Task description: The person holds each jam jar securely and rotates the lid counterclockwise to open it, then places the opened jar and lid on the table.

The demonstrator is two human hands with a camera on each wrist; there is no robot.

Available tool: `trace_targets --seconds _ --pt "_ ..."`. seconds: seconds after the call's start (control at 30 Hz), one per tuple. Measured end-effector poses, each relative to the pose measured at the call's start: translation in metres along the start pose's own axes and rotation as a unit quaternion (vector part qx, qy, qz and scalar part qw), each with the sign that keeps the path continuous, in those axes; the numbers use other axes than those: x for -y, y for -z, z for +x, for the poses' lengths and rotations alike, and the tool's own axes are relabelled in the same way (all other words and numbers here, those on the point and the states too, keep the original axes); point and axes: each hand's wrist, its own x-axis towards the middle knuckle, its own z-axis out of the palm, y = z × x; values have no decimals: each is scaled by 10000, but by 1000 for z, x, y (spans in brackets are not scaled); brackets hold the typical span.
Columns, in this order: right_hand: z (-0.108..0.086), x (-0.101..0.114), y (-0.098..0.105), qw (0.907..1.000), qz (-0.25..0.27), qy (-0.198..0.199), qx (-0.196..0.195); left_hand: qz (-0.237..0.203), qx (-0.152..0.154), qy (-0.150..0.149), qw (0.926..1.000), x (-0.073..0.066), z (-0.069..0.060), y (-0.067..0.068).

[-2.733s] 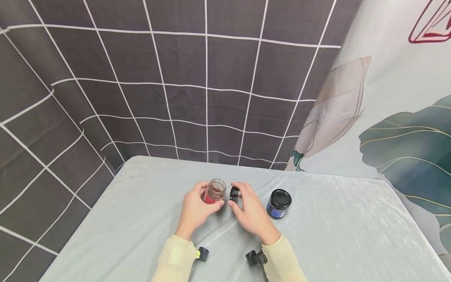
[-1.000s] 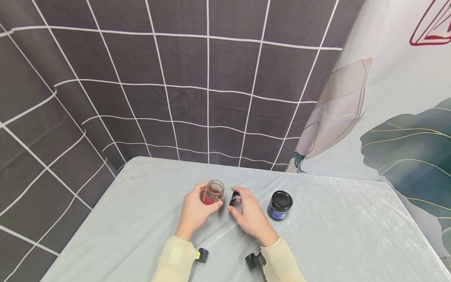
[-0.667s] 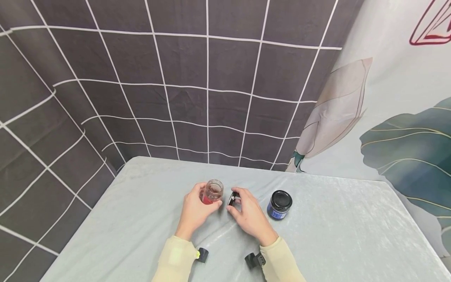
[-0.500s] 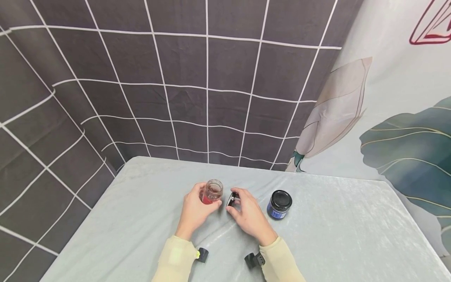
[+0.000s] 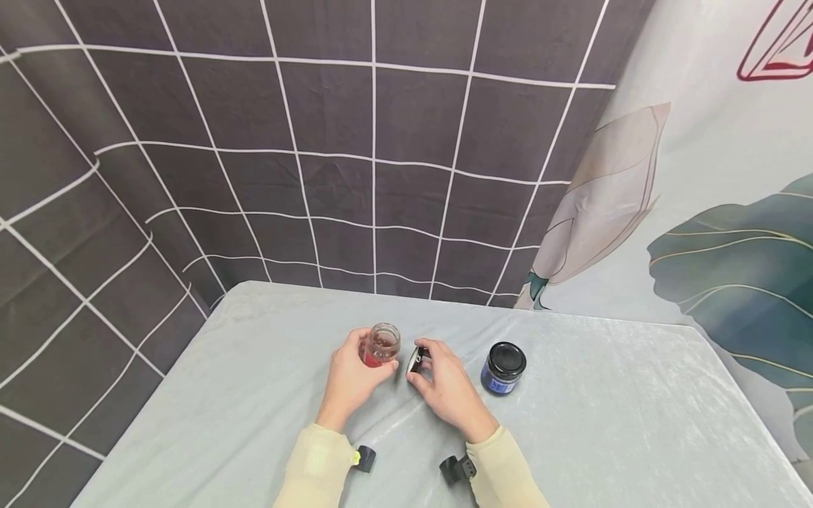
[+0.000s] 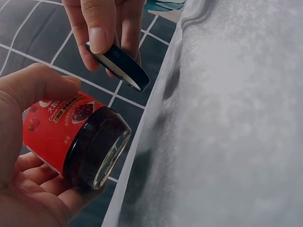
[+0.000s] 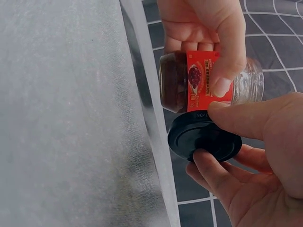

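Observation:
My left hand (image 5: 351, 381) grips a glass jam jar (image 5: 383, 344) with a red label, fingers and thumb wrapped around its sides. The jar's mouth is uncovered, and dark red contents show through the glass below the label in the left wrist view. Just right of it, my right hand (image 5: 449, 389) pinches a black jar lid (image 7: 201, 135) between thumb and fingers. The lid stands on edge, tilted, its pale inner side turned toward the jar, with a small gap between them in the head view. In the left wrist view the jar's base (image 6: 111, 156) appears lifted off the cloth.
To the right of my right hand stands a second jar (image 5: 504, 368), with a black lid on and a blue label. A pale grey cloth covers the table (image 5: 635, 409). Behind it hangs a dark curtain (image 5: 330, 176) with white grid lines.
The lid in my right hand has turned, so that its pale inner side now shows. The jar and both hands have shifted very slightly left. The blue-labelled jar stays put.

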Motion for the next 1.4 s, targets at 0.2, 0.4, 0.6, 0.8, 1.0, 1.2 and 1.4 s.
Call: trace_targets --seconds 0.2,0.4,0.6,0.8,1.0,1.2,1.4 --pt "0 -3 -2 9999 119 -13 30 -16 -63 -4 10000 2 0 -2" --pt "1 -4 -3 9997 194 129 16 -43 44 119 9999 3 0 -2" --pt "1 -5 -3 9998 177 67 66 -13 97 159 9998 3 0 -2" --pt "1 -4 -3 9998 191 -17 111 18 113 198 9997 4 0 -3" --pt "1 -5 -4 9997 169 82 126 14 116 235 9997 4 0 -3" --pt "1 -5 -4 9993 261 -28 247 47 116 230 9997 4 1 -2" --pt "1 -6 -5 9990 289 -45 326 76 86 231 9997 5 0 -4"
